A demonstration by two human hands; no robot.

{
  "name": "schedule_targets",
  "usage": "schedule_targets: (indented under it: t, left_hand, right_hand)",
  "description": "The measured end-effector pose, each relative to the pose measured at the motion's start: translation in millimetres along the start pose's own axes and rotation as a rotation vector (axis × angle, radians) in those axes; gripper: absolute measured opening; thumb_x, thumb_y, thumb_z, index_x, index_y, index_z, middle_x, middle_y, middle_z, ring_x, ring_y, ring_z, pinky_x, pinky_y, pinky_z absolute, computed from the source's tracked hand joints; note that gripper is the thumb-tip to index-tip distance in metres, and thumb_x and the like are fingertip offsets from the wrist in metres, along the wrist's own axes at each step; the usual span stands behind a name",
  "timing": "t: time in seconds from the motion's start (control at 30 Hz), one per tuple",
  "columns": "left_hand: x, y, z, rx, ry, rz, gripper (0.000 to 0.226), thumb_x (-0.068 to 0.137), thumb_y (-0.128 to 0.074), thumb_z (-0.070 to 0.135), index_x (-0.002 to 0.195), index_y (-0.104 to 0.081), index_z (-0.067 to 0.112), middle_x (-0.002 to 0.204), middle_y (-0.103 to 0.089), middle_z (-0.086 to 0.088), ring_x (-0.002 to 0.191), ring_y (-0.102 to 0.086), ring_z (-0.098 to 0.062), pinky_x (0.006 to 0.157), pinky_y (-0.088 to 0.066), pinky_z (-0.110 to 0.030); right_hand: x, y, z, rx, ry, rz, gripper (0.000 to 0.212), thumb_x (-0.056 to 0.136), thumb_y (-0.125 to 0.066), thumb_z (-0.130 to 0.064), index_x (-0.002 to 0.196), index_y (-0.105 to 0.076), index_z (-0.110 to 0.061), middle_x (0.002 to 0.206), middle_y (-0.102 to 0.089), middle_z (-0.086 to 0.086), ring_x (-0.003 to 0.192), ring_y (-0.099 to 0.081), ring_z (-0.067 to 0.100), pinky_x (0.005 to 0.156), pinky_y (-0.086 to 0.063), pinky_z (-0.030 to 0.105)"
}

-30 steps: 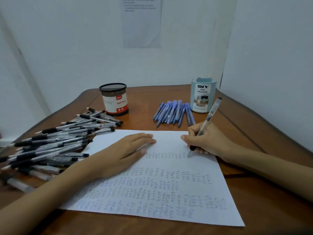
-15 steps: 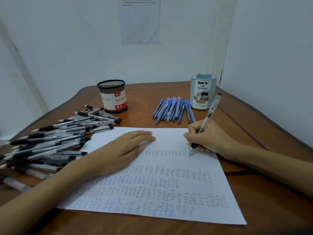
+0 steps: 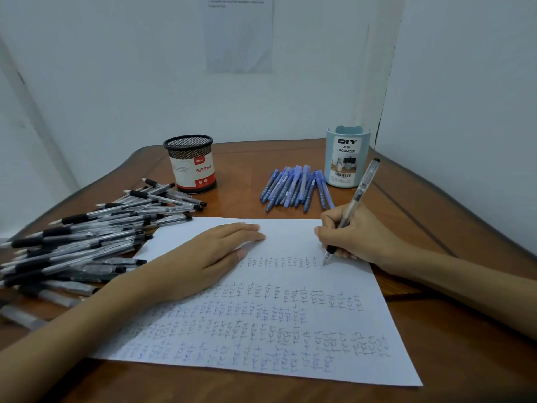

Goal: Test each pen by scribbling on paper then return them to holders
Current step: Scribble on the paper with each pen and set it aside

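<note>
The right hand (image 3: 360,237) grips a clear pen (image 3: 359,193) in a writing hold, its fingers (image 3: 328,228) curled round the black grip low on the barrel. The pen leans up and away to the right, and its tip sits on the paper (image 3: 290,234) at the right end of the topmost row of small "test" words.

The left hand (image 3: 209,257) lies palm down on the paper, fingers (image 3: 241,231) straight and close together, grasping nothing and pointing toward the right hand.

The paper lies flat on the wooden tabletop (image 3: 436,359). Rows of handwriting cover its middle and near part, and the far strip is bare.

Left of the paper lies a big heap of clear black pens (image 3: 87,237) with black grips, the nearest ones just beside the paper's left edge. Beyond the heap a black mesh holder (image 3: 191,164) stands upright, with a red and white "Ball Pens" label.

Beyond the paper's far edge the blue pens (image 3: 296,184) lie in a loose fan on the tabletop, between the two holders. They are just beside the pale blue holder (image 3: 347,158), labelled "DIY Desk Organizer", which stands upright near the far right corner.

A printed sheet (image 3: 238,33) hangs on the wall behind.
</note>
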State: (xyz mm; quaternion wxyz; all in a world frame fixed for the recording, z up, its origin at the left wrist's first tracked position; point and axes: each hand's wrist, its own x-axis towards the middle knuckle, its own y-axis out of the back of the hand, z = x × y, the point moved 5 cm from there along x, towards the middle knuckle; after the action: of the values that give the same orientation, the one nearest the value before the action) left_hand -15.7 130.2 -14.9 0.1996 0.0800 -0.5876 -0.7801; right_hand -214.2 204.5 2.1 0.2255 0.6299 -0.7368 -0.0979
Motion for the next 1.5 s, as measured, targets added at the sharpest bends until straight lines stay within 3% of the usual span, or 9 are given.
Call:
schedule_targets:
  t: [0.2, 0.33, 0.57, 0.77, 0.97, 1.3, 1.43, 1.5]
  left_hand:
    - [0.3, 0.6, 4.3, 0.011, 0.039, -0.033, 0.038, 0.094, -0.014, 0.049, 0.131, -0.021, 0.050, 0.139, -0.020, 0.033, 0.122, -0.010, 0.028, 0.098, -0.005, 0.005]
    - [0.1, 0.9, 4.6, 0.024, 0.035, -0.034, 0.043, 0.091, -0.019, 0.048, 0.134, -0.023, 0.049, 0.141, -0.021, 0.031, 0.125, -0.012, 0.025, 0.099, -0.006, 0.005]
    - [0.5, 1.9, 6.8, 0.025, 0.035, -0.048, 0.045, 0.089, -0.018, 0.047, 0.134, -0.021, 0.048, 0.138, -0.018, 0.034, 0.117, -0.007, 0.033, 0.096, -0.004, 0.007]
    - [-0.1, 1.7, 6.0, 0.024, 0.037, -0.042, 0.039, 0.094, -0.015, 0.048, 0.132, -0.021, 0.050, 0.141, -0.020, 0.032, 0.125, -0.011, 0.024, 0.099, -0.005, 0.004]
    - [0.0, 2.1, 7.0, 0.025, 0.041, -0.062, 0.040, 0.093, -0.014, 0.049, 0.132, -0.019, 0.051, 0.139, -0.017, 0.034, 0.119, -0.007, 0.032, 0.097, -0.004, 0.006]
    - [-0.4, 3.0, 9.1, 0.025, 0.052, -0.057, 0.049, 0.087, -0.018, 0.046, 0.136, -0.022, 0.047, 0.140, -0.018, 0.033, 0.121, -0.009, 0.029, 0.098, -0.004, 0.006]
    - [-0.7, 2.5, 7.8, 0.025, 0.055, -0.060, 0.048, 0.087, -0.018, 0.047, 0.135, -0.021, 0.048, 0.140, -0.017, 0.033, 0.122, -0.008, 0.028, 0.099, -0.003, 0.005]
    - [-0.5, 3.1, 8.1, 0.025, 0.058, -0.055, 0.050, 0.087, -0.017, 0.047, 0.136, -0.021, 0.046, 0.140, -0.017, 0.033, 0.125, -0.010, 0.024, 0.098, -0.003, 0.005]
  right_hand:
    - [0.0, 0.4, 0.5, -0.002, 0.024, 0.017, 0.040, 0.086, -0.060, 0.000, 0.049, -0.046, -0.005, 0.041, -0.047, 0.000, 0.034, -0.042, 0.004, 0.037, -0.034, 0.013]
    - [0.4, 2.2, 0.8, 0.019, 0.014, 0.030, 0.040, 0.086, -0.058, 0.002, 0.049, -0.043, -0.004, 0.041, -0.048, -0.002, 0.033, -0.041, 0.004, 0.036, -0.033, 0.013]
    - [1.2, 2.7, 2.1, 0.006, 0.025, 0.059, 0.042, 0.087, -0.060, -0.003, 0.048, -0.046, -0.009, 0.037, -0.047, -0.005, 0.034, -0.042, 0.003, 0.038, -0.035, 0.013]
    - [1.5, 2.3, 2.6, 0.015, 0.018, 0.041, 0.041, 0.087, -0.060, -0.004, 0.049, -0.046, -0.008, 0.040, -0.044, -0.002, 0.034, -0.042, 0.004, 0.038, -0.035, 0.013]
    - [2.0, 2.5, 2.6, 0.022, 0.002, 0.038, 0.041, 0.088, -0.059, -0.005, 0.049, -0.046, -0.007, 0.038, -0.048, -0.006, 0.034, -0.042, 0.004, 0.037, -0.035, 0.013]
    - [1.2, 0.7, 1.6, 0.017, 0.003, -0.008, 0.041, 0.088, -0.059, -0.002, 0.050, -0.046, -0.006, 0.038, -0.046, -0.006, 0.034, -0.041, 0.003, 0.038, -0.034, 0.012]
    - [1.8, 2.5, 1.6, 0.025, 0.025, 0.025, 0.039, 0.085, -0.058, 0.004, 0.049, -0.044, -0.004, 0.043, -0.046, 0.003, 0.034, -0.041, 0.003, 0.037, -0.033, 0.012]
    - [1.6, 2.3, 2.7, 0.020, 0.030, 0.023, 0.040, 0.087, -0.059, 0.000, 0.049, -0.045, -0.005, 0.041, -0.046, -0.002, 0.035, -0.042, 0.003, 0.038, -0.034, 0.012]
